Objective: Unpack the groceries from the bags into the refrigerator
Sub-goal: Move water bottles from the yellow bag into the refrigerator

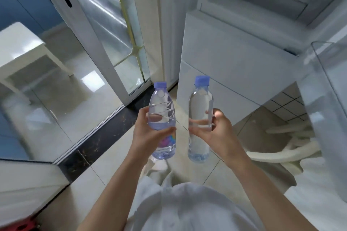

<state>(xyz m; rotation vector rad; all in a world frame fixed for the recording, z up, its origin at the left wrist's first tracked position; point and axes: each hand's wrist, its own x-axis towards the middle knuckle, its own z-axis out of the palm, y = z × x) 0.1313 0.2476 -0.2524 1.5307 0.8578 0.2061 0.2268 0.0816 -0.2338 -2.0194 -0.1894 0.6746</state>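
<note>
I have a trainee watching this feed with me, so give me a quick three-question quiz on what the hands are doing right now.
1. True or false: each hand holds its own bottle.
2. What colour are the bottle caps?
3. Which bottle shows a colourful label: (a) the left bottle, (b) the right bottle?

Key:
1. True. The left hand grips the left bottle; the right hand grips the right bottle.
2. Blue, as on the left cap and the right cap.
3. (a).

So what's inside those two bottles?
Both bottles, left and right, hold clear liquid, caps on. The hands cover part of each.
</note>
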